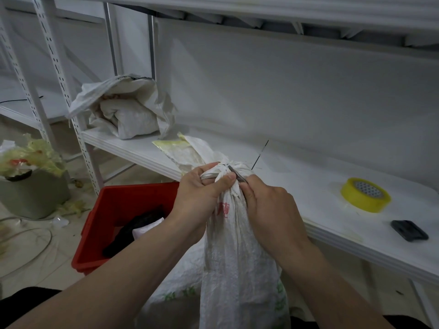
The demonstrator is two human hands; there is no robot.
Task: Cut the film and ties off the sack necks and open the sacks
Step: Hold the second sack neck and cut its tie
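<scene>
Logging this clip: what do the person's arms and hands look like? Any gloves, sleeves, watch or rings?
The left hand and right hand are bare: no gloves, and no rings or watch show. The forearms are uncovered down to the frame edge, with no sleeves in view. Black clothing shows at the lower corners.

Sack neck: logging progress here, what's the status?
Left hand grips sack neck. Right hand holds blade at the tie. Neck tied shut. Nothing in the way.

White metal shelving [133, 148] — tiled floor [35, 252]
</scene>
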